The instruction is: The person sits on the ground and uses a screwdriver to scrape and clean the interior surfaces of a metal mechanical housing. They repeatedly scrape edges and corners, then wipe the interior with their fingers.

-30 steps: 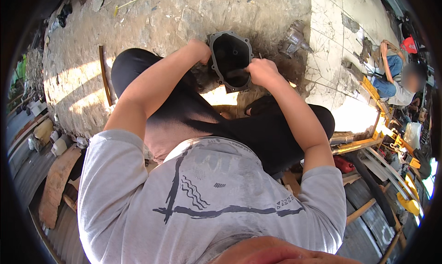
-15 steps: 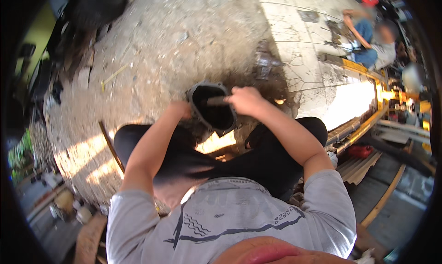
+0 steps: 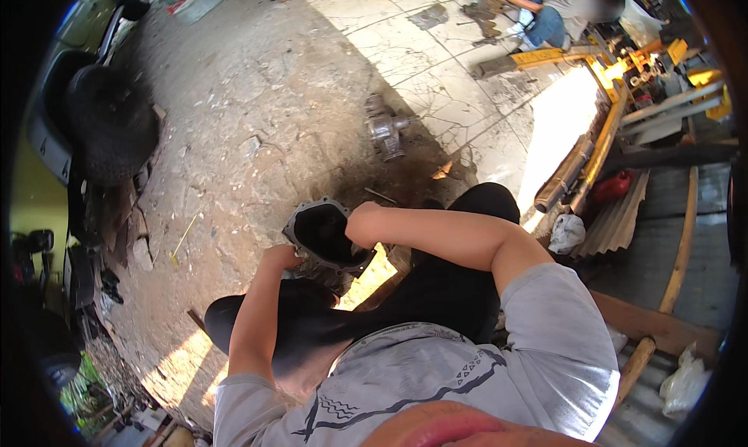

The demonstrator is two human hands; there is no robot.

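A grey metal housing with a dark hollow inside and a flanged rim with bolt holes stands between my bent legs, its opening facing up toward me. At its left side my left hand is closed on the outer edge, the fingers partly hidden. My right hand is at the right rim, its fingers closed and pointing down into the opening. What it holds is mostly hidden behind the fist. Just beyond the housing a thin rod lies on the ground.
A greasy metal part lies on the dirt ahead. To the left is a vehicle with a dark tire. Another person sits on the tiles at far right, near a yellow metal frame. Corrugated sheets lie at right.
My view has turned, so the scene shifts. The right hand has moved from holding a brownish stick-like tool across the opening to the right rim, with the tool now hidden. The left hand keeps its hold.
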